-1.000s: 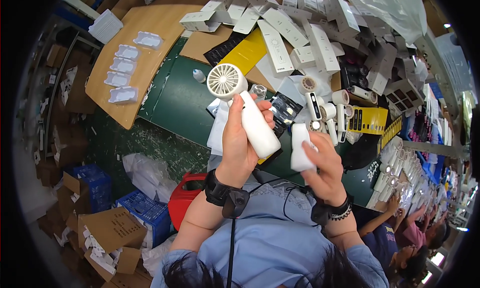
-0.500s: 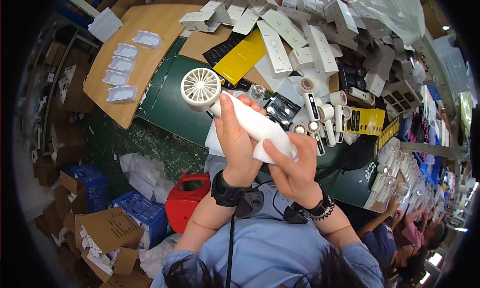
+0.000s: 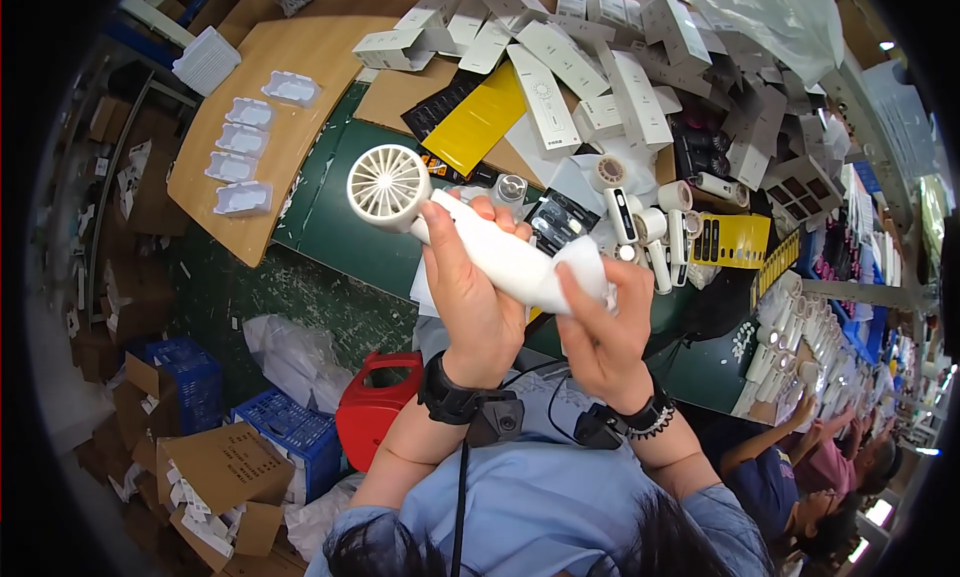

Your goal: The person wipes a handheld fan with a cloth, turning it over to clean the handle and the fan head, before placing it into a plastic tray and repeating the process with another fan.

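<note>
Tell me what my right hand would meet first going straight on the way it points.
Beyond the white piece it holds, your right hand would likely meet the white fan handle in your left hand; depth is unclear.

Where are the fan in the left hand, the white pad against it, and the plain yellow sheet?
Fan (image 3: 497, 256): head view, on its white handle.
White pad (image 3: 583, 261): head view, on its uncovered upper part.
Yellow sheet (image 3: 479, 124): head view, on its middle.
</note>
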The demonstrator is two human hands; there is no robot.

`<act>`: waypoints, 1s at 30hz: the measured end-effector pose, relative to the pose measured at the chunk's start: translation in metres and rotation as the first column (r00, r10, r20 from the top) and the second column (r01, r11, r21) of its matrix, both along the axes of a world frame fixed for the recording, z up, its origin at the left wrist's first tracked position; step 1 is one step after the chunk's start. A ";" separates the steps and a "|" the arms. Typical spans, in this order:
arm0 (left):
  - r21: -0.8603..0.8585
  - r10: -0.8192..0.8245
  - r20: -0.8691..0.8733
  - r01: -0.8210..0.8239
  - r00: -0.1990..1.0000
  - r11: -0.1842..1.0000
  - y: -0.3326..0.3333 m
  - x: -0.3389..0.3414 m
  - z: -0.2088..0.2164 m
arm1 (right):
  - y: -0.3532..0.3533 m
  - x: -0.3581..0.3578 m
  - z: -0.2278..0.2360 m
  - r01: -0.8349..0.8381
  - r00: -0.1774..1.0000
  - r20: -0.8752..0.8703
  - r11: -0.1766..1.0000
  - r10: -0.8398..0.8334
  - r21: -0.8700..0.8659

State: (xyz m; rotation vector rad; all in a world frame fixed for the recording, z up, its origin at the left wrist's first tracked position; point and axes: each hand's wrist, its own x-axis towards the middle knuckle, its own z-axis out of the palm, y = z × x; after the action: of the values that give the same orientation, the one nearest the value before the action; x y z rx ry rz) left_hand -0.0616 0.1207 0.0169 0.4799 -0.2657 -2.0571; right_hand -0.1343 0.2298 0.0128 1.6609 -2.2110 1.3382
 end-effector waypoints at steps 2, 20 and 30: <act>-0.007 0.007 0.024 -0.007 1.000 1.000 -0.001 -0.002 -0.002 | -0.001 -0.003 0.005 -0.061 0.994 -0.087 0.998 0.061 0.002; -0.083 0.038 0.139 -0.026 0.990 0.996 -0.001 -0.007 0.000 | -0.001 0.001 0.006 -0.107 0.991 -0.085 0.994 0.107 0.003; -0.032 -0.101 -0.135 0.098 0.986 0.995 -0.007 0.008 0.018 | -0.003 -0.035 0.003 -0.081 0.718 0.661 0.969 0.219 -0.232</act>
State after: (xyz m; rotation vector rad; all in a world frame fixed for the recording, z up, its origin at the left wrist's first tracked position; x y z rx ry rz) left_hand -0.0533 0.1136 0.0345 0.3140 -0.2379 -2.1703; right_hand -0.1690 0.2264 0.0161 1.4431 -2.1667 2.4549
